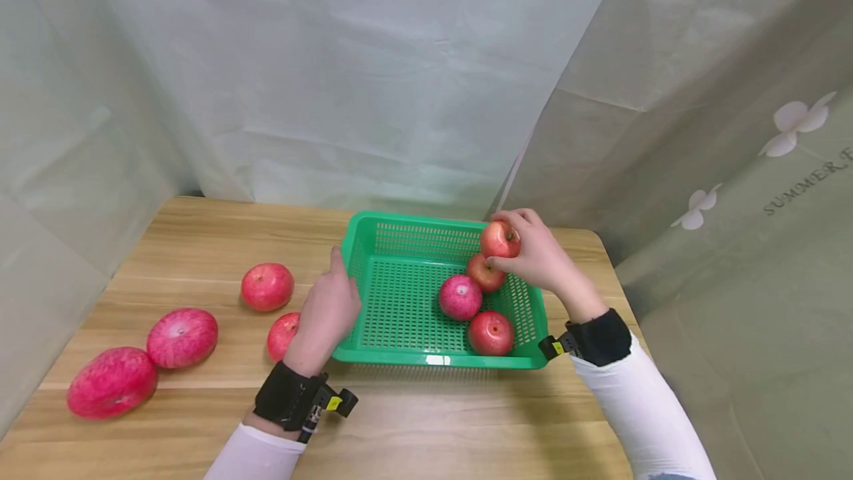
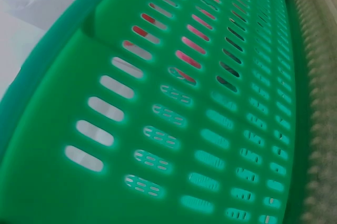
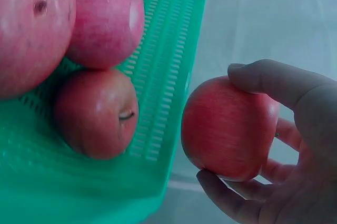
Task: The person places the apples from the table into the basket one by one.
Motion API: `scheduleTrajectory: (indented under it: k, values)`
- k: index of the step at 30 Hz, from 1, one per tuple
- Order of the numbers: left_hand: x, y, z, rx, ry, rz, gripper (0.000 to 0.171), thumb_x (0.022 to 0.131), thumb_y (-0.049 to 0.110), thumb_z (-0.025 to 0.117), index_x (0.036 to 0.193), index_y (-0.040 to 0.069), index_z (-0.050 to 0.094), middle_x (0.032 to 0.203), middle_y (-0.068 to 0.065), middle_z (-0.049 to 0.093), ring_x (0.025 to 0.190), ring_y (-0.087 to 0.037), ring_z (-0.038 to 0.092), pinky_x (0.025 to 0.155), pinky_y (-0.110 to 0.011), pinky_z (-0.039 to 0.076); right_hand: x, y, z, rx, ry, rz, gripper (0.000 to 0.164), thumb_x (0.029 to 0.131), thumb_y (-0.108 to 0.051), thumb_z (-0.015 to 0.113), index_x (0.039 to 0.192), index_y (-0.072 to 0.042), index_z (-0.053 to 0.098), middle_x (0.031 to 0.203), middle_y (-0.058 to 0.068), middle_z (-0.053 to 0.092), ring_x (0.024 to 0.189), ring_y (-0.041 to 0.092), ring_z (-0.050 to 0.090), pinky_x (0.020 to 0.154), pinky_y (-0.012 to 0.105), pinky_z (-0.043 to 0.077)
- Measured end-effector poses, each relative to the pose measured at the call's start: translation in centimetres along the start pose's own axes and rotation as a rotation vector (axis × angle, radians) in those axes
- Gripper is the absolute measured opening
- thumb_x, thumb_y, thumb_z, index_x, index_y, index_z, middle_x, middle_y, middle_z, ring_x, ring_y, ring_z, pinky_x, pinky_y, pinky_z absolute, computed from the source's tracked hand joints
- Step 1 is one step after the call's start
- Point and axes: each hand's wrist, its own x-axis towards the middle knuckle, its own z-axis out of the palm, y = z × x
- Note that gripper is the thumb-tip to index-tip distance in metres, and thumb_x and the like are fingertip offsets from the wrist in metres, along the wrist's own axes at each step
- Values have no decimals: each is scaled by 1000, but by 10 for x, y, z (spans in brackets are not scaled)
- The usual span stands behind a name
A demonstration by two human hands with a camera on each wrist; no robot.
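Apple, held in the right hand at the far right corner of a green basket. The right grip is curled about the fruit, pinching it between thumb and fingers; in the right wrist view it appears just beside the basket rim. Inside the basket, toward its right end, three fruits lie close together: a stemmed apple, a pink fruit and a red apple. The left hand lies at the basket's left side, index finger extended along the rim; its other fingers are largely hidden, so whether this grip is spread or closed cannot be told. The left wrist view shows the slotted basket wall, with red and pink visible through the openings. Left of the basket, on the wooden table, are a round apple, a partly hidden apple beside the left wrist, and two deep-pink fruits side by side. Pale sheeting hangs behind.
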Motion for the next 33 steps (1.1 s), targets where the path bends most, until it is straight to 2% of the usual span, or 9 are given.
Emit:
scheduleTrajectory:
  k: [12, 18, 21, 28, 33]
  values:
    - [1, -1, -2, 7, 12, 5, 74, 111, 12, 47, 165, -13, 4, 62, -10, 55, 43, -21, 55, 42, -31, 42, 27, -16, 36, -106, -115, -97, 71, 85, -26, 90, 149, -16, 61, 144, 17, 47, 118, 33, 59, 90, 46, 57]
    - [0, -1, -1, 16, 19, 12, 74, 110, 12, 49, 164, -14, 5, 63, -11, 55, 45, -22, 57, 42, -32, 43, 36, -18, 52, -193, -155, -187, 69, 87, -25, 90, 150, -15, 62, 147, 17, 50, 130, 39, 51, 94, 50, 55]
    - [0, -1, -1, 13, 24, 14, 73, 110, 12, 49, 164, -15, 7, 63, -11, 56, 47, -22, 59, 42, -33, 43, 37, -19, 58, -210, -164, -182, 72, 89, -27, 90, 153, -16, 60, 150, 18, 48, 135, 40, 49, 95, 51, 56]
    - [-1, 0, 0, 11, 27, 10, 73, 110, 11, 49, 164, -15, 7, 62, -11, 55, 46, -22, 57, 43, -33, 43, 38, -15, 69, -240, -172, -160, 76, 89, -37, 90, 156, -20, 58, 147, 16, 50, 132, 35, 52, 98, 50, 55]
    - [-1, 1, 1, 20, 29, 10, 74, 109, 11, 51, 164, -15, 8, 62, -11, 55, 47, -22, 57, 44, -33, 43, 38, -12, 74, -240, -192, -158, 78, 90, -36, 89, 159, -20, 55, 148, 17, 49, 133, 36, 51, 100, 53, 54]
